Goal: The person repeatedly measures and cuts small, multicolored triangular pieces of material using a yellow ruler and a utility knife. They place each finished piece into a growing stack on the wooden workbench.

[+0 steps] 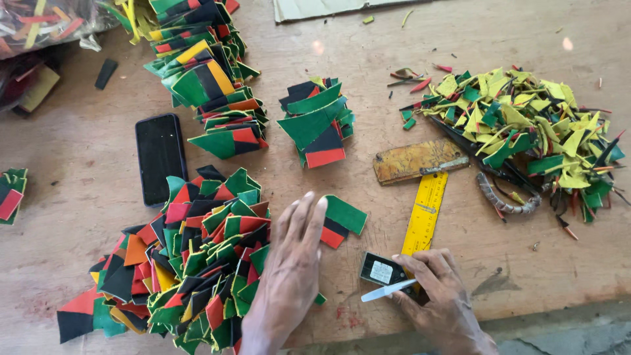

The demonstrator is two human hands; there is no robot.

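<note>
Lying dark and glossy at far left, a black phone point(160, 158) borders a loose heap of green, red, black and yellow pieces point(184, 263) on the worn wooden table point(79, 158). The left hand point(289, 269) presses flat, fingers together, on a green-black-red piece point(340, 220) near centre. The right hand point(439, 296) pinches a white-handled blade point(388, 290) beside a small black sharpening block point(382, 270) bearing a pale rectangular label. A yellow square ruler point(424, 204) and jagged offcuts point(526, 125) lie right.

Phone point(160, 158) lies left of the square point(420, 181), scraps point(532, 128) right of it, a stack point(317, 123) between phone and square.
</note>
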